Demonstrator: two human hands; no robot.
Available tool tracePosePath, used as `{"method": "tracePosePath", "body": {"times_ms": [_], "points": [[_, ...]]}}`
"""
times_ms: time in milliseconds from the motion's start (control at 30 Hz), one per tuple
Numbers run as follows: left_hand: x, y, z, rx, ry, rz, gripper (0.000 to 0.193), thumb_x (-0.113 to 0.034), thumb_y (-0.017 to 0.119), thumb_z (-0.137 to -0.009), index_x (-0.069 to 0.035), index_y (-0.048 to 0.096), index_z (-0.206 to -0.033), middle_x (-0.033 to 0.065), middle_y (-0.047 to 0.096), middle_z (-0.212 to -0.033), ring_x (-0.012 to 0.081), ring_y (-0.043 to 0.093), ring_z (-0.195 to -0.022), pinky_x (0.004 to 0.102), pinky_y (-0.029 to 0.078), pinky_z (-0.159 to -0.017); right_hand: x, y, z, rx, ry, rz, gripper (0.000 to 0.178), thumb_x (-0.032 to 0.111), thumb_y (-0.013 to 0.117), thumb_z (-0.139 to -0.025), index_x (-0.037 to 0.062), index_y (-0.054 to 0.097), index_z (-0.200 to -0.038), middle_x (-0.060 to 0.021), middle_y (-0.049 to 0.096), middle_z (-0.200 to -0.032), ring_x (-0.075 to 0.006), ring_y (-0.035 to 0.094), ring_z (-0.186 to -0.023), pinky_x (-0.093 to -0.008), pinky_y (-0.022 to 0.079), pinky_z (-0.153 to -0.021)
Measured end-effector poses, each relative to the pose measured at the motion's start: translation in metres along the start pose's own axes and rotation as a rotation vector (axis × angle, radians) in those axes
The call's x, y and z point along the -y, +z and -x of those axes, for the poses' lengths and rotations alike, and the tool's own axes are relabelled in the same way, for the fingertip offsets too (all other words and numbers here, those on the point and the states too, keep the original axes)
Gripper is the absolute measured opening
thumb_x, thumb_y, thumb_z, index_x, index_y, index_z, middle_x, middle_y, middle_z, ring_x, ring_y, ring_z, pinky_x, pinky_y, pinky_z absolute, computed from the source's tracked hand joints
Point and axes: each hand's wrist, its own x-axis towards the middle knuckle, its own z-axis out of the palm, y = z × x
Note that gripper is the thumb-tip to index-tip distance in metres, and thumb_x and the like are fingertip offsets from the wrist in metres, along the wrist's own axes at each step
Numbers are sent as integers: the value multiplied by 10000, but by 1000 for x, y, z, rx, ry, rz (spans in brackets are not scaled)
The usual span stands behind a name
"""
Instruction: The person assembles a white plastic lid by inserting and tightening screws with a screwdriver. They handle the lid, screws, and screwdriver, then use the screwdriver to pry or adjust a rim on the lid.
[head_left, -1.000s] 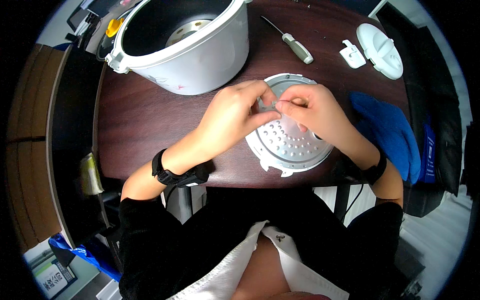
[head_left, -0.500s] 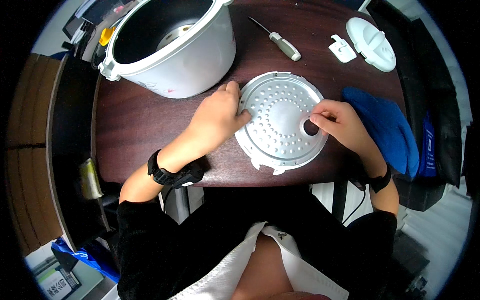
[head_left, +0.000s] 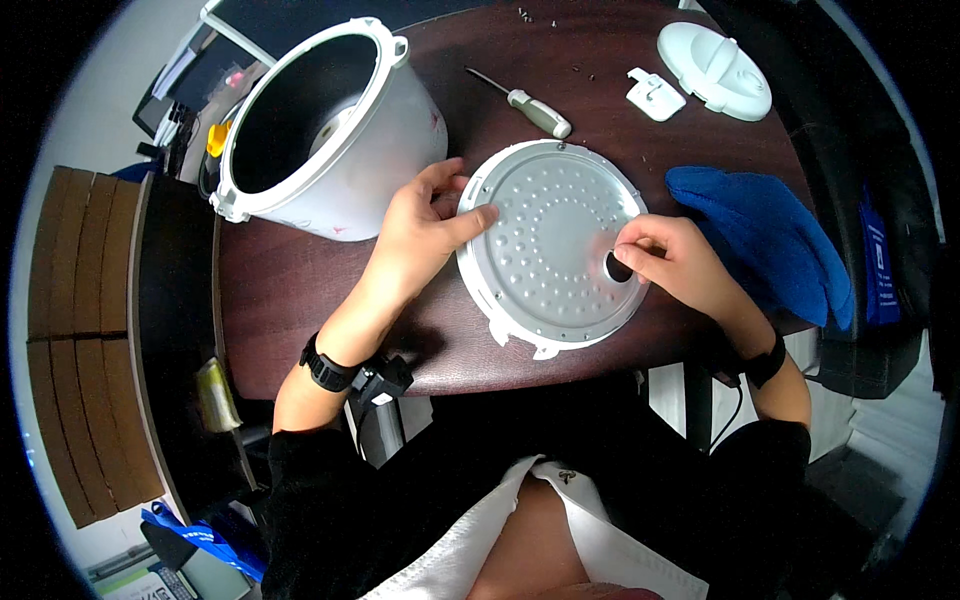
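In front of me on the dark wooden table is a round rice cooker lid [head_left: 560, 215], its dimpled metal face up, with a white rim and small tabs at the near edge. An oval hole lies in its right part. My left hand [head_left: 425, 225] has its thumb over the lid's left rim, the other fingers bent beside the edge and partly hidden. At the hole, my right hand [head_left: 675, 255] pinches the edge between thumb and fingers; anything small inside the pinch is hidden.
A white rice cooker body [head_left: 390, 150] stands at the far left. Behind the lid lies a screwdriver [head_left: 540, 113]. Far right are a small white plastic part [head_left: 655, 97] and an oval white cover [head_left: 715, 72]. A blue cloth [head_left: 765, 240] lies right of my right hand; several tiny screws [head_left: 524, 15] lie at the back.
My head view has shifted, moving the whole scene in the picture. My left fingers are spread more, and the thumb lies further over the lid's rim. My right hand stays at the hole.
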Motion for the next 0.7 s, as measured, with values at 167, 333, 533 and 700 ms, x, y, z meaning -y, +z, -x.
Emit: {"method": "tracePosePath", "body": {"times_ms": [167, 333, 533, 700], "points": [[-22, 6, -3, 142, 133, 132, 531, -48, 659, -847, 115, 453, -1308, 178, 630, -1131, 195, 627, -1014, 303, 503, -896, -2, -2, 7, -51, -35, -67, 76, 69, 598, -919, -4, 618, -916, 0, 593, -740, -52, 533, -632, -204, 440, -587], [-52, 14, -3, 58, 324, 68, 508, -65, 644, -862, 95, 468, -1311, 185, 624, -1140, 192, 625, -1025, 293, 497, -900, 23, -5, -1, -67, -175, -93, 58, 51, 585, -926, 1, 614, -926, 2, 598, -761, -46, 538, -642, -198, 447, -593], [-74, 12, -16, -74, 586, -145, 479, -85, 665, -806, 46, 556, -1253, 143, 635, -990, 183, 631, -906, 303, 493, -809, 77, -3, -47, -236, -453, -36, 107, 112, 640, -907, 10, 639, -940, -30, 626, -728, -58, 554, -629, -235, 450, -549], [-84, 5, -30, -138, 702, -297, 449, -85, 669, -788, 41, 584, -1210, 138, 621, -918, 209, 628, -821, 300, 485, -729, 97, -5, -76, -237, -534, -130, 122, 115, 636, -915, -1, 631, -954, -24, 610, -716, -60, 563, -629, -258, 478, -561]]}}
